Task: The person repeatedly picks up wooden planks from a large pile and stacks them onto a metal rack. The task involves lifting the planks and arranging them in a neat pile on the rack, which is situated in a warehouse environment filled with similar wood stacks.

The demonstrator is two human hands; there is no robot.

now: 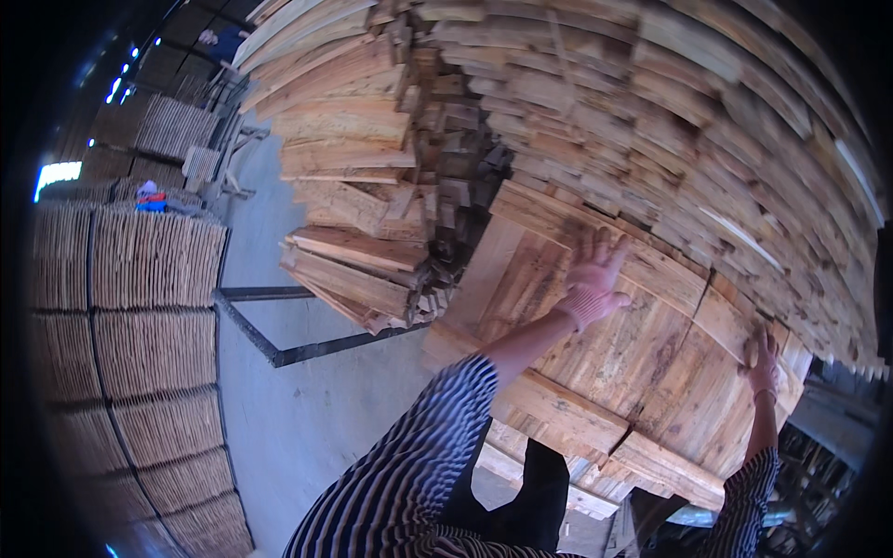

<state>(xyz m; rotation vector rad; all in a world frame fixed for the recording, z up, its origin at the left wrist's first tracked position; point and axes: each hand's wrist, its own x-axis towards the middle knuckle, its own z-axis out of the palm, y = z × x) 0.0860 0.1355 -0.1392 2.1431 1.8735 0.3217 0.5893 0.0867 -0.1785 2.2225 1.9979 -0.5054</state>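
Note:
A broad layer of wooden boards [595, 339] lies in front of me, with planks running along its near and far edges and dark gaps between some of them. My left hand [595, 272], in a pale pink knit glove, reaches over it with fingers spread at the far-edge plank [656, 274]. At the right end of the same boards is my right hand [764, 365], gloved alike, its fingers stretched upward beside the far plank's end. Nothing shows in the left palm. Slight blur hides whether the fingertips press on the wood.
A tall stack of planks [595, 112] rises behind the boards. Left of it stands a pile of uneven boards [349, 167]. A dark metal frame [279, 355] lies on the grey floor [316, 409]. Strapped board bundles [158, 344] line the far left. Another person [223, 42] is in the distance.

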